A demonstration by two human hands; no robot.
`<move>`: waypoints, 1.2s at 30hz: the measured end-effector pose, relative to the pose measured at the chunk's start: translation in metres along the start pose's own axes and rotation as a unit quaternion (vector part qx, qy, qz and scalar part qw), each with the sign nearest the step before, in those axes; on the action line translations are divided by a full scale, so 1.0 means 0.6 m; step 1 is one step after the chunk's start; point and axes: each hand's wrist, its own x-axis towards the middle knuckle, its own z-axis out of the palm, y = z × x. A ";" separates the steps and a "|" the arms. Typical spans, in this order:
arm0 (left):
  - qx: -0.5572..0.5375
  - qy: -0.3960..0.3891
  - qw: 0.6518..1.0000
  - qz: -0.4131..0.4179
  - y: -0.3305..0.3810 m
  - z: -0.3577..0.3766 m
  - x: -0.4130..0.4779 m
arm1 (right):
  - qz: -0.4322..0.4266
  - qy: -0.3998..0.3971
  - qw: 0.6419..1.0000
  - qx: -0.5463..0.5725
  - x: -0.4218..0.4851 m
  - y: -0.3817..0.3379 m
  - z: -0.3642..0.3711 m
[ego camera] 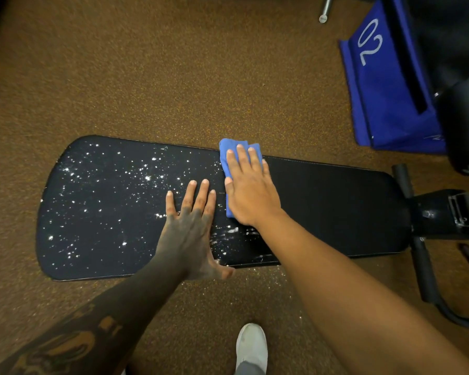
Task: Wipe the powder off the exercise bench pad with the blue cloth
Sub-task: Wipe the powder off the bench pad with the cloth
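The black bench pad [322,207] lies long across the speckled floor [173,77], open floor along its far and near edges. White powder [106,190] dots its left half (the right half looks clean). The right hand [251,190] presses flat, fingers spread, on the folded blue cloth [228,155] at the far edge. The left hand [192,234] rests empty, palm down, just beside it.

2 hands [190,234], 1 blue cloth [229,155], 1 bench pad [336,207], 1 shoe [251,345]
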 end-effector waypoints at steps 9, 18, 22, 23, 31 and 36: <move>-0.009 0.002 1.000 0.005 -0.027 0.001 -0.013 | 0.043 -0.005 0.999 -0.008 -0.002 -0.030 0.006; 0.002 0.011 1.000 0.012 -0.037 0.002 -0.016 | 0.011 -0.013 1.000 -0.005 -0.082 -0.055 0.018; 0.002 0.010 1.000 0.015 -0.038 0.002 -0.017 | 0.035 -0.006 0.999 -0.015 -0.045 -0.046 0.018; 0.004 0.010 1.000 0.015 -0.039 0.004 -0.017 | 0.045 0.000 0.999 -0.013 -0.025 -0.048 0.017; 0.011 0.014 1.000 0.021 -0.057 0.005 -0.026 | 0.018 0.013 1.000 -0.001 -0.071 -0.074 0.026; 0.008 0.019 1.000 0.019 -0.056 0.005 -0.025 | 0.016 -0.005 1.000 -0.019 -0.083 -0.028 0.024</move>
